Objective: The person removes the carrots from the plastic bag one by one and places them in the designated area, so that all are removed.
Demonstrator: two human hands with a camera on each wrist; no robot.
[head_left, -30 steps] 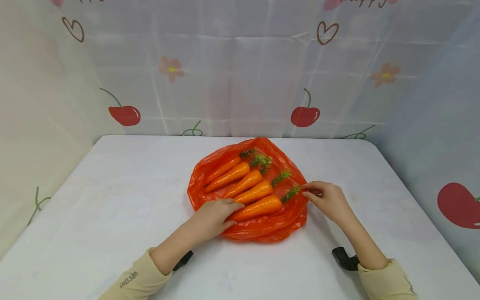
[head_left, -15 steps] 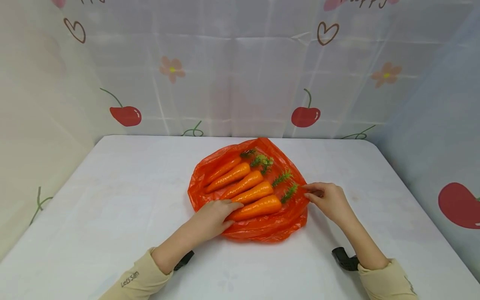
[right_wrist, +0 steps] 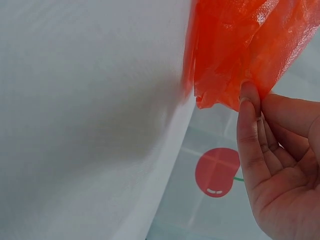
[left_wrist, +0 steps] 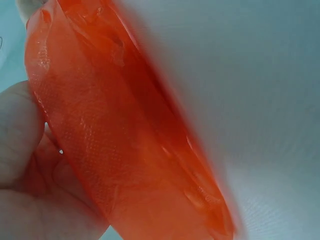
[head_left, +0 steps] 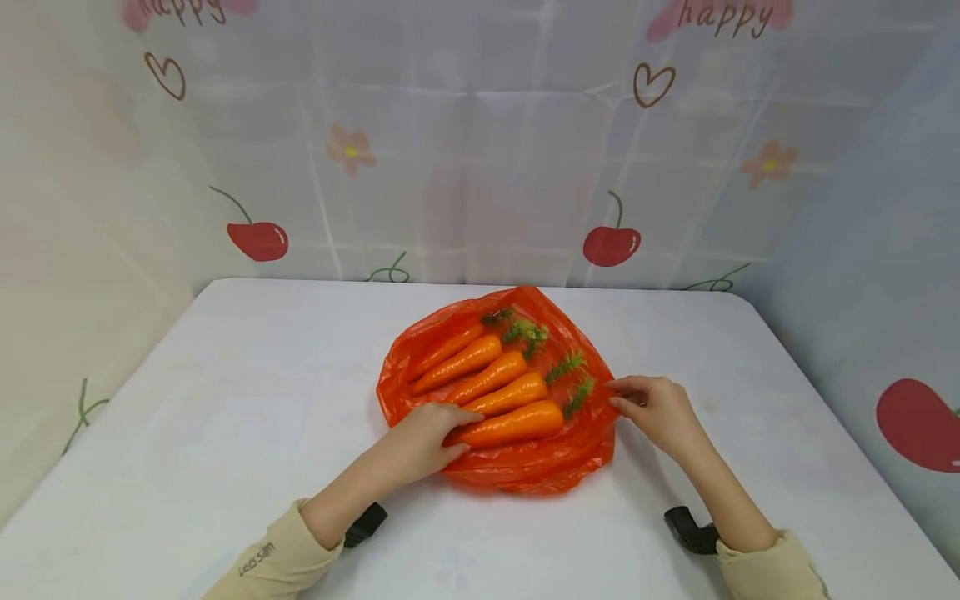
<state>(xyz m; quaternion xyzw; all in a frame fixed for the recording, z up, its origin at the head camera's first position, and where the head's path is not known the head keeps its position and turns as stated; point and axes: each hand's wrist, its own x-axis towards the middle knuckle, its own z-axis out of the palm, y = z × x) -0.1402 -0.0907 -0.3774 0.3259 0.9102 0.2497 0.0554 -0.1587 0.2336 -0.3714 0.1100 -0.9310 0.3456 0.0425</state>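
Note:
Several orange carrots (head_left: pixel 476 354) with green leaf tufts lie side by side, slanted, on a spread red plastic bag (head_left: pixel 540 471). My left hand (head_left: pixel 420 442) grips the nearest carrot (head_left: pixel 517 423) near its tip, fingers over the top and thumb on the near side. In the left wrist view, the thumb and palm of the left hand (left_wrist: pixel 30 155) sit against the red bag (left_wrist: pixel 110 125), which hides the carrots. My right hand (head_left: pixel 660 408) pinches the bag's right edge beside the nearest leaf tuft. The right wrist view shows thumb and fingertips of that hand (right_wrist: pixel 285 170) closed on the film (right_wrist: pixel 225 60).
The bag lies on a white table (head_left: pixel 247 400), toward its back half. A pale curtain (head_left: pixel 480 167) printed with cherries, hearts and flowers stands behind the table and along the sides. A black wrist device (head_left: pixel 690 531) shows at the right forearm, another (head_left: pixel 366 525) at the left.
The head view has tilted up slightly. The nearest carrot's leaf tuft has turned more upright, away from the right fingertips. Both hands keep nearly the same places.

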